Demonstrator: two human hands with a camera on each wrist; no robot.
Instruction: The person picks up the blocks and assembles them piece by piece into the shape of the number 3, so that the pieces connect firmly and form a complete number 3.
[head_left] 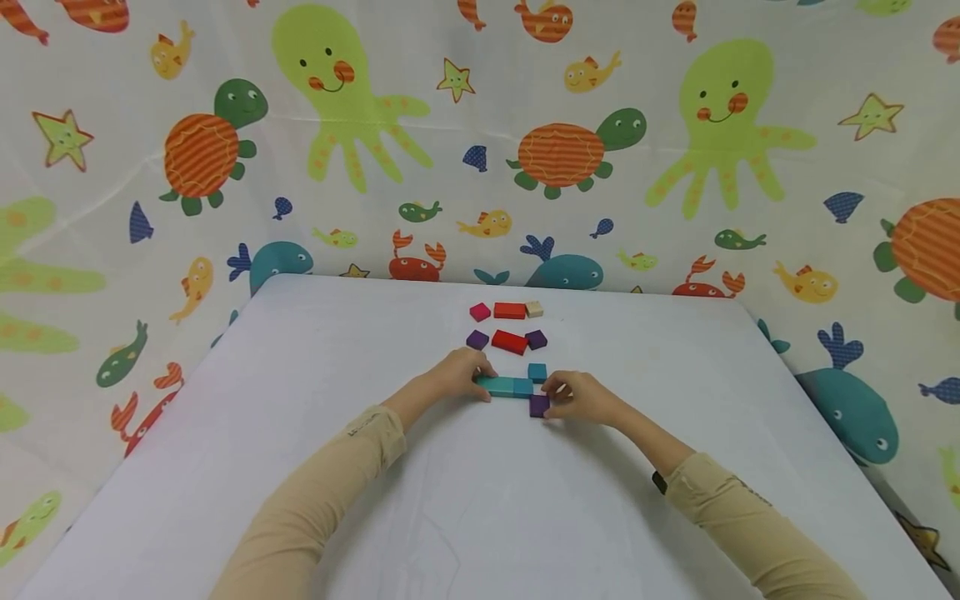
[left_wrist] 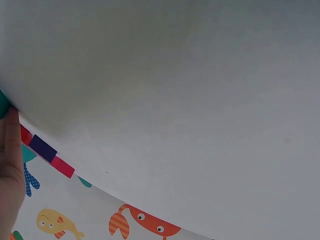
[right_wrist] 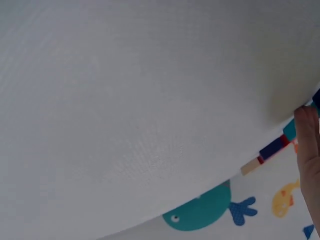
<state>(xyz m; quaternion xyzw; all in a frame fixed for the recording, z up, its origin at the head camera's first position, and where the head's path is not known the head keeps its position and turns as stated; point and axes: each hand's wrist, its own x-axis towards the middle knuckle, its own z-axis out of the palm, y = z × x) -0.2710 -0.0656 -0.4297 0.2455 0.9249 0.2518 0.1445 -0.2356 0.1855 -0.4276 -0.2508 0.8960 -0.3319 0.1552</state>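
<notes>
In the head view my left hand (head_left: 459, 374) grips the left end of a long teal block (head_left: 497, 387) between thumb and fingers. A blue block (head_left: 522, 388) lies against its right end. My right hand (head_left: 581, 397) has its thumb and index finger at the right side of a purple block (head_left: 539, 406), seeming to pinch it. Another blue block (head_left: 537, 372) lies just above, close to the right fingertips. Each wrist view catches only part of its hand, the left hand (left_wrist: 11, 165) and the right hand (right_wrist: 309, 150), at the frame's edge.
Farther back lie a red block (head_left: 510, 342) between two purple blocks (head_left: 477, 340), and behind them a pink block (head_left: 480, 312), a red block (head_left: 509, 311) and a beige block (head_left: 534, 309). The white table (head_left: 360, 333) ends at a patterned curtain (head_left: 450, 217).
</notes>
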